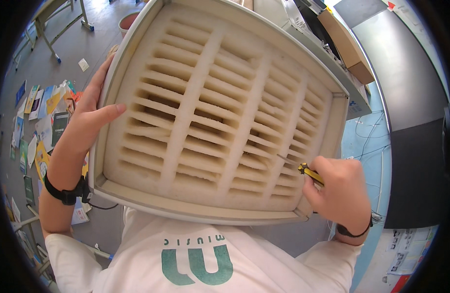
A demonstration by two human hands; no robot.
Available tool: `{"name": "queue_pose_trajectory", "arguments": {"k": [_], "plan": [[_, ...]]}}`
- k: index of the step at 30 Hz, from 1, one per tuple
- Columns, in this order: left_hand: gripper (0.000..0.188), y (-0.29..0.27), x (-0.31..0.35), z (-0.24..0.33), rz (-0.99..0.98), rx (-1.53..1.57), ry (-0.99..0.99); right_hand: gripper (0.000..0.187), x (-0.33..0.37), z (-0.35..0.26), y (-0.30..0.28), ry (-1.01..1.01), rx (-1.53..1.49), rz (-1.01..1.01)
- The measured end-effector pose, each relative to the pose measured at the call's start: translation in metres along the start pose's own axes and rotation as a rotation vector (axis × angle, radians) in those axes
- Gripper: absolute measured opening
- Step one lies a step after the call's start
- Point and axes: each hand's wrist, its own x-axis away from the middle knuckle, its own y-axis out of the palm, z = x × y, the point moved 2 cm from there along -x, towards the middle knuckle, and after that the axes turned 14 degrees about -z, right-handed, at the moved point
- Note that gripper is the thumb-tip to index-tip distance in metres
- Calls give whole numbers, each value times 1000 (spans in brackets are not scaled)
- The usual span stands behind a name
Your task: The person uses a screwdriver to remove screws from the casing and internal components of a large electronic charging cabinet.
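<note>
A shallow, pale tray-like case (pixel 151 199) is tilted in front of my chest. Lining it is an off-white foam insert (pixel 182 141), cut into columns of narrow slots, some of them dark and deep. My left hand (pixel 90 115) grips the case's left side, thumb over the rim and fingers mostly hidden behind. A screwdriver (pixel 314 176) with a yellow and black handle is in my closed right hand (pixel 343 188), over the lower right part of the foam. Its thin shaft points left at the slots; whether the tip touches the foam I cannot tell.
Scattered booklets and papers (pixel 44 122) lie on the grey floor at left. A table frame (pixel 54 29) and a reddish bucket (pixel 128 22) are at the far left. To the right are a cardboard box (pixel 347 46), loose cables (pixel 369 132) and a large dark panel (pixel 415 171).
</note>
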Motion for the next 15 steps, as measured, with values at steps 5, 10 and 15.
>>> {"name": "queue_pose_trajectory", "arguments": {"k": [5,10,15], "plan": [[92,0,-1,-1,-8,-7,3,16,-6,13,-2,55,-50,-39],[93,-2,0,-3,-4,-12,-13,16,-4,15,1,98,-169,-30],[93,-1,-1,0,-12,-39,7,17,-9,17,2,86,-150,-64]]}}
